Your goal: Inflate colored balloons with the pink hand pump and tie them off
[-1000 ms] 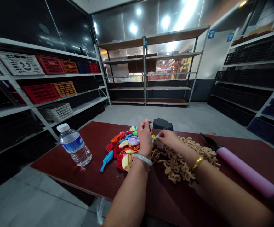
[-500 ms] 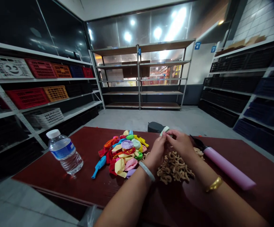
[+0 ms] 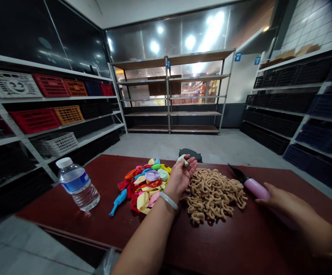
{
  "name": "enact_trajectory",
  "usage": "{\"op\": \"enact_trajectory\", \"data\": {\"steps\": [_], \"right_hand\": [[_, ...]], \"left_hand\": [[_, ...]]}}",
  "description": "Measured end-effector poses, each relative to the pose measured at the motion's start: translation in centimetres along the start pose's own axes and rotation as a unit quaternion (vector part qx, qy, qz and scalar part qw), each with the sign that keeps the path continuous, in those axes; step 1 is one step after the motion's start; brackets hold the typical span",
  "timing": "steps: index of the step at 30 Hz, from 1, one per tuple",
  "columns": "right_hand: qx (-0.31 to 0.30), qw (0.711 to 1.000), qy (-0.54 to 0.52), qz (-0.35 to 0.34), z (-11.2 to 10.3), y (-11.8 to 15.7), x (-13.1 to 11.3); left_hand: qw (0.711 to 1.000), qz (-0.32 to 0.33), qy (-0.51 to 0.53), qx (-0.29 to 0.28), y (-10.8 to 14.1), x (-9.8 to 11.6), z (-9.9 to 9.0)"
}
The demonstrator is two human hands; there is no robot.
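Observation:
My left hand [image 3: 180, 178] is palm up over the back of the table, its thumb pinching a limp pale green balloon [image 3: 184, 160] while the other fingers are loosely curled. On the right, my right hand [image 3: 283, 202] is wrapped round a pink hand pump [image 3: 255, 187] with a black tapered nozzle, lying at a slant; the palm hides part of its body. Left of my left wrist lies a heap of uninflated balloons [image 3: 145, 183] in many colours. A pile of curled light-brown pieces [image 3: 214, 194] is spread between my hands.
An upright water bottle [image 3: 78, 187] with a blue label is at the left of the dark red table [image 3: 103, 233]. Behind the table's far edge shows a black object [image 3: 193, 154]. Shelves with crates [image 3: 34, 117] line the sides; a metal rack [image 3: 167, 103] stands at the back.
My hands have parted. The right has left the pale green balloon and moved right onto the pink pump. My left, still holding the balloon, has shifted left and turned palm up, uncovering the brown pile.

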State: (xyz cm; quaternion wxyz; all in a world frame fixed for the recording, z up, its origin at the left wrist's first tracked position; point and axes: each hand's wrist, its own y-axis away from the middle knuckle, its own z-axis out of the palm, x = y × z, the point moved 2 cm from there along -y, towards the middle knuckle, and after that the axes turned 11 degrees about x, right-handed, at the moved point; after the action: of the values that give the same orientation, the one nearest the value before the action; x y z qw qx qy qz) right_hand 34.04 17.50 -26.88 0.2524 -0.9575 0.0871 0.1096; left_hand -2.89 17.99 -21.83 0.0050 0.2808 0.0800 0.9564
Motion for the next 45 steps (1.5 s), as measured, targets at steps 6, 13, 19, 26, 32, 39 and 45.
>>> {"op": "enact_trajectory", "data": {"steps": [6,13,19,26,32,39,45], "right_hand": [[0.044,0.997,0.040,-0.044,-3.5,-0.6,-8.3],[0.111,0.959,-0.026,-0.259,-3.4,1.9,-18.3],[0.086,0.952,-0.030,-0.293,-1.3,2.9,-17.0],[0.094,0.949,-0.029,-0.301,-2.2,2.6,-16.4],[0.099,0.948,-0.022,-0.302,-2.4,2.7,-16.2],[0.090,0.950,-0.028,-0.298,-2.0,2.5,-15.9],[0.096,0.949,-0.039,-0.297,-1.6,2.3,-15.5]], "left_hand": [[0.997,0.006,0.074,-0.002,-0.6,1.5,-0.2],[0.990,0.067,0.123,0.031,-1.9,2.9,-1.5],[0.988,0.090,0.123,0.038,-2.3,2.8,-1.4],[0.992,0.093,0.081,0.040,-2.1,2.0,-1.1],[0.991,0.119,0.040,0.038,-1.6,1.6,-0.7],[0.992,0.127,-0.007,0.017,-0.8,0.8,-0.1],[0.996,0.091,-0.009,-0.005,-0.5,-0.6,-0.1]]}}
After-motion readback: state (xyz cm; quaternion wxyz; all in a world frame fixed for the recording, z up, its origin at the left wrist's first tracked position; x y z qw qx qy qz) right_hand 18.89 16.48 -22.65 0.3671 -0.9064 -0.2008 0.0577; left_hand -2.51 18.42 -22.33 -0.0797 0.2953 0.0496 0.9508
